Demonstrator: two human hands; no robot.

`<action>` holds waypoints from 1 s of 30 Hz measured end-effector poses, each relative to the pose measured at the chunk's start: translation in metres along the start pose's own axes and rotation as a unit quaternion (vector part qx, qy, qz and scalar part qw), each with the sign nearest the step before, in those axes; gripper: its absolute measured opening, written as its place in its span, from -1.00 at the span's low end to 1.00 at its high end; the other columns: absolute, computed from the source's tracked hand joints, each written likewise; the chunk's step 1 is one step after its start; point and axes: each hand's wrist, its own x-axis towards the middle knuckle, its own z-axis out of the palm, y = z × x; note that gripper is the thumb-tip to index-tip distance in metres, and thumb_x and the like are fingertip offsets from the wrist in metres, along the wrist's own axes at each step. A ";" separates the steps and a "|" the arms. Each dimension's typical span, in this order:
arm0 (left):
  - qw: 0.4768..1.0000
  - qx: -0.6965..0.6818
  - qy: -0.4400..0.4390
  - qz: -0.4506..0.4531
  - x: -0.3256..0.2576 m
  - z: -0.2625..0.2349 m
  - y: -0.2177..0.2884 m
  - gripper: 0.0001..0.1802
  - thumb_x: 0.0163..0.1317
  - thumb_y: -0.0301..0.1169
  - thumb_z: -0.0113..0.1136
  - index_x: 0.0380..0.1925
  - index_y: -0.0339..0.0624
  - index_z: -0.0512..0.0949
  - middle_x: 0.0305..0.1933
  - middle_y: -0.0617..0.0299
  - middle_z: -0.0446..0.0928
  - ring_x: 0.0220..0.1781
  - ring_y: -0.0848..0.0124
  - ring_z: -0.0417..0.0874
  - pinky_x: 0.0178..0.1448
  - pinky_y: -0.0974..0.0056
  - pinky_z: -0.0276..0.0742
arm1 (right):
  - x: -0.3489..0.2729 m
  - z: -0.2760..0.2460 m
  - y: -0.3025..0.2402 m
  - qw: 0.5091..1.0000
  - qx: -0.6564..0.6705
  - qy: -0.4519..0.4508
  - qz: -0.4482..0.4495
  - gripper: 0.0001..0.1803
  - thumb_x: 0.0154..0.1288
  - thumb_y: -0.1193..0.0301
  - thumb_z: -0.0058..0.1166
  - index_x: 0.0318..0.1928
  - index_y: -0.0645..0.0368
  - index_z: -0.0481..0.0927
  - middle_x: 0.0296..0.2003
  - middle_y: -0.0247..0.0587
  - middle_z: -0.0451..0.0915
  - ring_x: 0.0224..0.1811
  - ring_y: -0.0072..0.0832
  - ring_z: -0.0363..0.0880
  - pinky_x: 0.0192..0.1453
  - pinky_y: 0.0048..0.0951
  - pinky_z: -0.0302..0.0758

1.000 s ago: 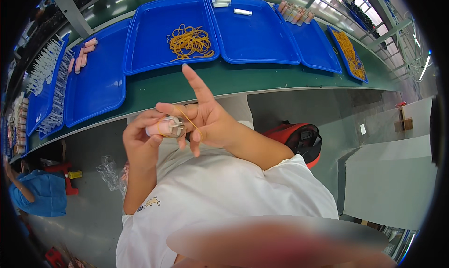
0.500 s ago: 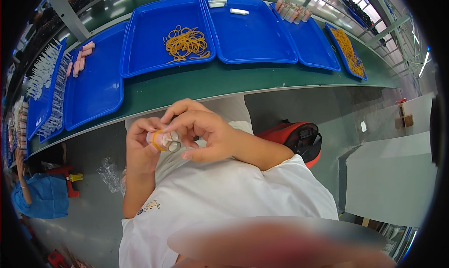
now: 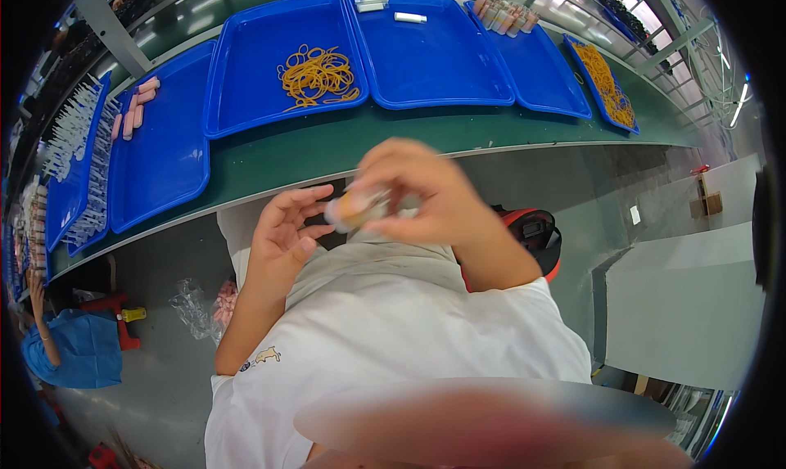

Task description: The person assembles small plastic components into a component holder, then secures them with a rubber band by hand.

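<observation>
My right hand [image 3: 434, 192] is closed round a small bundle of clear and pinkish tubes [image 3: 347, 212] with a yellow rubber band about it. Motion blurs both the hand and the bundle, which is held above my lap by the table's near edge. Just left of it, my left hand [image 3: 282, 230] is open, its fingers apart and curved toward the bundle. Loose yellow rubber bands [image 3: 318, 78] lie in a blue tray [image 3: 246, 68] beyond my hands. Similar bundles of tubes [image 3: 505, 16] stand in a blue tray [image 3: 553, 80] farther right.
Another blue tray [image 3: 442, 64] has a few white tubes [image 3: 409, 17]. At left, pink pieces [image 3: 131, 117] lie in a tray [image 3: 168, 158], beside a rack of white parts [image 3: 70, 137]. More rubber bands [image 3: 604, 84] fill a small tray. A red-black bag [image 3: 532, 244] is below; a person in blue [image 3: 74, 346] is at left.
Both hands were on the banded bundle. The left hand has let go and opened; the right hand has carried the bundle up and to the right.
</observation>
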 end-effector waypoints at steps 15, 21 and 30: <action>0.965 0.095 0.099 -0.224 -0.039 -0.096 -0.105 -0.73 0.33 -0.42 0.18 -0.01 -0.29 0.54 -0.06 0.17 0.60 -0.08 0.44 0.61 -0.03 0.36 0.55 | 0.017 -0.401 0.108 0.810 -0.482 0.263 0.205 -0.55 0.12 0.30 0.34 0.04 0.15 0.65 -0.15 -0.18 0.70 -0.13 -0.42 0.66 -0.02 -0.39 0.55; 0.958 0.097 0.115 -0.245 -0.036 -0.104 -0.112 -0.68 0.36 -0.38 0.15 0.05 -0.30 0.50 -0.03 0.13 0.59 -0.06 0.41 0.62 -0.01 0.34 0.56 | 0.053 -0.430 0.163 0.751 -0.568 0.248 0.229 -0.52 0.00 0.30 0.38 -0.02 0.18 0.66 -0.21 -0.13 0.71 -0.18 -0.34 0.69 -0.04 -0.37 0.58; 0.959 0.060 0.129 -0.243 -0.037 -0.104 -0.106 -0.69 0.36 -0.39 0.14 0.05 -0.29 0.49 -0.03 0.11 0.59 -0.06 0.40 0.62 0.00 0.34 0.56 | 0.064 -0.444 0.190 0.744 -0.555 0.238 0.284 -0.49 -0.02 0.34 0.33 0.02 0.18 0.64 -0.28 -0.04 0.71 -0.32 -0.31 0.72 -0.18 -0.34 0.62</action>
